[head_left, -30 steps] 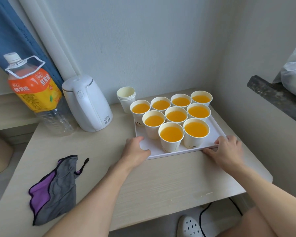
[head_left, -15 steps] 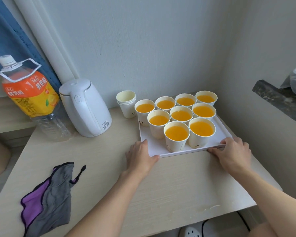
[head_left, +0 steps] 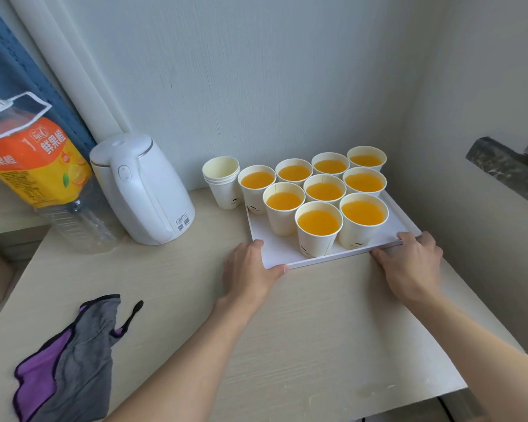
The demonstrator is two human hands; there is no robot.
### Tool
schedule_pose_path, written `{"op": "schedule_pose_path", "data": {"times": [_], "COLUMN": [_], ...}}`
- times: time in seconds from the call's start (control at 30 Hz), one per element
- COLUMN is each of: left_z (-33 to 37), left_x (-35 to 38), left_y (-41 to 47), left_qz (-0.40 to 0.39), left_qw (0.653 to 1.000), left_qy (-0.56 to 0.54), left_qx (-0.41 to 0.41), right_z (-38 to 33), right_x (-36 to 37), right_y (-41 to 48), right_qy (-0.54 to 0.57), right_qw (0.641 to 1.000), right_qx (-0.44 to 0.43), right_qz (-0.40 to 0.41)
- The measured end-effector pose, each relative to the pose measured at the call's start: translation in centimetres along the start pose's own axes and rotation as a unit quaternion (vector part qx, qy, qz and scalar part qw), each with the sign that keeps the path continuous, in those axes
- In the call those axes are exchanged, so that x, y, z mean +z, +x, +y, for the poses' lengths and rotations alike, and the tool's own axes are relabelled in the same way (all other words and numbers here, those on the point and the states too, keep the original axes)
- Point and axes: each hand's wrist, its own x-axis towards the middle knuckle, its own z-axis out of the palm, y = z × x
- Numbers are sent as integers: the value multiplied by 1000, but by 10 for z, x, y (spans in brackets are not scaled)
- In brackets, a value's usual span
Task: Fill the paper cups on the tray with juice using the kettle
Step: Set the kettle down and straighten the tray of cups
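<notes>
**A:** Where do the cups stand?

**B:** Nine white paper cups [head_left: 316,242] stand packed close together on a flat white rectangular tray [head_left: 275,251]. Each one holds orange juice nearly to its rim. The tray sits in the far right corner of the pale wooden tabletop [head_left: 317,330], close to both walls.

**A:** And the hands?

**B:** The left hand [head_left: 249,269] grasps the tray's near left corner, with the thumb along the near edge. The right hand [head_left: 412,263] holds the near right corner, with its fingers laid over the rim. I'd judge that a hand at each corner is there to keep the tray level, because cups this full would spill at any tilt.

**A:** The kettle?

**B:** The white plastic electric kettle [head_left: 147,190] stands upright and untouched by the far edge, left of the tray. Pouring looks finished. Between kettle and tray, just beside the tray's far left corner, is a short stack of empty paper cups [head_left: 221,184], probably spares.

**A:** Further out?

**B:** A large clear plastic bottle with an orange label [head_left: 34,166] is at the far left corner. A crumpled grey and purple cloth [head_left: 70,354] lies towards the near left corner, presumably handy for drips.
</notes>
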Motion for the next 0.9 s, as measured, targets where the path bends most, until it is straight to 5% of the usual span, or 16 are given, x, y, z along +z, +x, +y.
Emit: {"op": "schedule_pose_path", "data": {"times": [0.7, 0.9], "left_z": [3, -1], "left_x": [11, 14], "left_y": [26, 24], "left_qz": [84, 74], "left_qw": [996, 997], "left_qy": [-32, 31], "left_qx": [-12, 15], "right_z": [-20, -26], "right_x": [21, 20], "right_y": [29, 30], "right_qy": [-112, -95], "right_qw": [993, 993], "right_qx": [44, 64], "right_qz": [10, 10]}}
